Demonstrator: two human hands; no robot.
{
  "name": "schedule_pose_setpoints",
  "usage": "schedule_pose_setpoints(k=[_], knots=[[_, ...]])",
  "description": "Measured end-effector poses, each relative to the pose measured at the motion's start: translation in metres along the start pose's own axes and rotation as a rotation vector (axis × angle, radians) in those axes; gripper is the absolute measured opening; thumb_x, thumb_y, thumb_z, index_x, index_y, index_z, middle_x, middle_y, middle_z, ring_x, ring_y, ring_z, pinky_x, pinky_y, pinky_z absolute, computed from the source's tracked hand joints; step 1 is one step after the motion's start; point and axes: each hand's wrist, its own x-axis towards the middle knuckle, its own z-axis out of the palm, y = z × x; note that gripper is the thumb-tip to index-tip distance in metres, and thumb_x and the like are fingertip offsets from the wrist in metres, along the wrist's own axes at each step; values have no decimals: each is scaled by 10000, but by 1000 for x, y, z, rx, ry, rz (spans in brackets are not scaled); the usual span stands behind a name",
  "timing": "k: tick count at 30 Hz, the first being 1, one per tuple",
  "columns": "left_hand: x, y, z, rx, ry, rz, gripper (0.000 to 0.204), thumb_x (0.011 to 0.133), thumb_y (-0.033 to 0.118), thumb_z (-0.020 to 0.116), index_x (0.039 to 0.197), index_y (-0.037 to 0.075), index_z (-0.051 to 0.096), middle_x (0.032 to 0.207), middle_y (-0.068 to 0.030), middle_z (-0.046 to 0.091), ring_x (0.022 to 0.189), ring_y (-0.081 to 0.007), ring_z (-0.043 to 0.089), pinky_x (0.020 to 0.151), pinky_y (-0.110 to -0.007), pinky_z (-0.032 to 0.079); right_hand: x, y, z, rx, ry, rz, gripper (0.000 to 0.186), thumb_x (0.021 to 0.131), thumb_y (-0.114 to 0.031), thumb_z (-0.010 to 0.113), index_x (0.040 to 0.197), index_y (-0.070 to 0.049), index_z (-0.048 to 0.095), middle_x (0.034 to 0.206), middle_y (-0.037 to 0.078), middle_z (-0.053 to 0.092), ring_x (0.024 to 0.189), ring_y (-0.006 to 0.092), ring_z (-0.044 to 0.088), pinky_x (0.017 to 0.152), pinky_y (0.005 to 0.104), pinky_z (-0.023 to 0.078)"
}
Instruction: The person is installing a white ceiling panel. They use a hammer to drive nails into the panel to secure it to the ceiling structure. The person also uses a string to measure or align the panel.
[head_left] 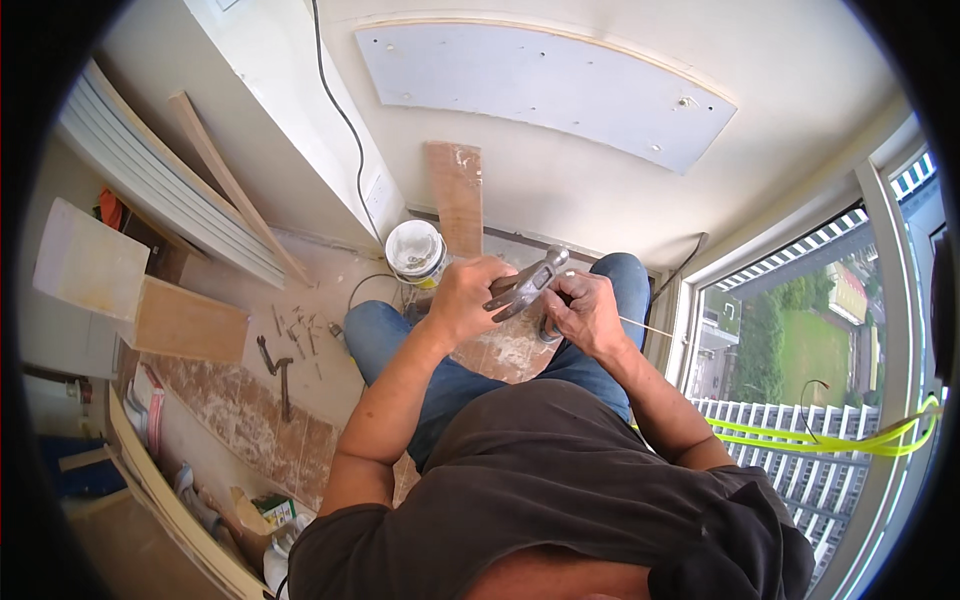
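My left hand is closed round a claw hammer whose steel head is raised above my lap, between my knees. My right hand is closed just right of the hammer head, fingers curled on something dark and small that I cannot make out. A thin pale rod extends rightward from behind that hand. Below the hammer lies a dusty brown tiled floor, partly hidden by my hands and legs.
A white bucket and an upright board stand ahead. Scattered tools, wooden boxes and leaning strips are on the left. A window and yellow-green strap are on the right.
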Motion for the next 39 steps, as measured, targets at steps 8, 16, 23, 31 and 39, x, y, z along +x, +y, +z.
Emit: schedule_pose_setpoints(k=[8,16,23,31,39], knots=[[-9,-3,11,12,22,-79,233,668,44,792,845,36,640,741,-133,643,650,-326,647,579,-383,498,-4,15,12,-13,15,24,153,896,-54,630,787,45,667,615,70,605,496,107,588,472,284,462],[-8,2,40,217,356,117,254,667,46,779,862,47,617,705,-124,601,621,-331,622,549,-415,493,5,29,44,196,269,224,198,845,-132,655,730,29,636,617,138,599,560,224,576,561,365,470],[-16,2,75,252,425,143,254,674,9,712,906,48,617,714,-127,582,646,-340,616,556,-420,504,11,19,39,480,245,323,266,902,-173,640,719,8,578,632,12,544,639,66,481,563,290,426],[13,-4,20,-672,160,-616,167,852,136,738,850,-15,667,697,-49,645,581,-119,577,532,-292,473,17,17,8,393,-73,187,196,923,-130,634,790,13,626,652,1,539,632,65,469,572,256,409],[-1,-15,17,-977,-25,-724,152,833,136,764,818,20,666,662,-38,603,556,-126,557,503,-260,438,5,26,8,839,-251,163,143,910,-103,744,845,-10,656,688,-14,599,567,45,510,493,219,406]])
